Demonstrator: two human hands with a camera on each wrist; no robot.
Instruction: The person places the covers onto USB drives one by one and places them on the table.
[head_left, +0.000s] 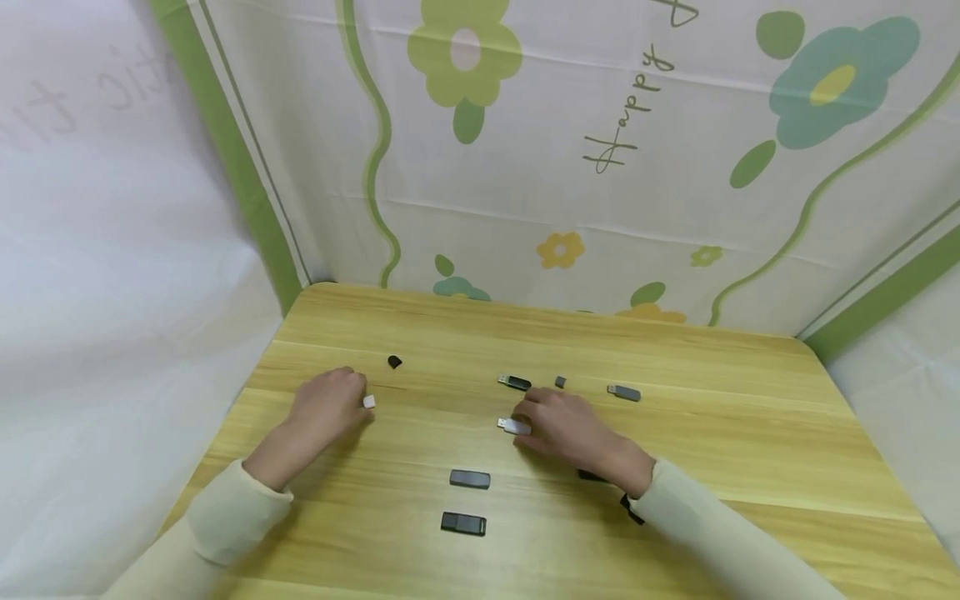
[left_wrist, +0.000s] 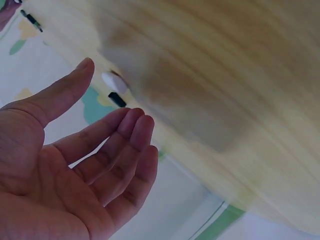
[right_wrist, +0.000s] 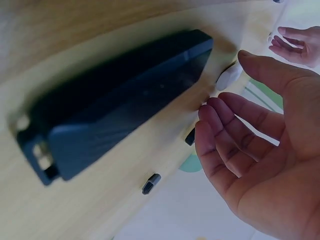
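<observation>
Flanking white cap point(head_left: 369, 402): your relaxed, empty left hand point(head_left: 322, 408)
Flanking white drive point(head_left: 514, 427): your right hand point(head_left: 566, 425), likewise
Toward table point(head_left: 435, 333)'s far-left corner: black cap point(head_left: 395, 362)
Under right wrist point(head_left: 633, 467): black drive point(right_wrist: 125, 105)

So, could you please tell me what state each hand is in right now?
Left hand: open, beside the white cap.
Right hand: open, by the white USB stick; contact unclear.

Left hand point(head_left: 332, 402), right hand point(head_left: 567, 427) (thumbs point(left_wrist: 65, 93) parted from fingers point(right_wrist: 252, 111))

Smooth wood-grain tabletop point(head_left: 720, 454); white plastic USB stick point(head_left: 516, 427).
</observation>
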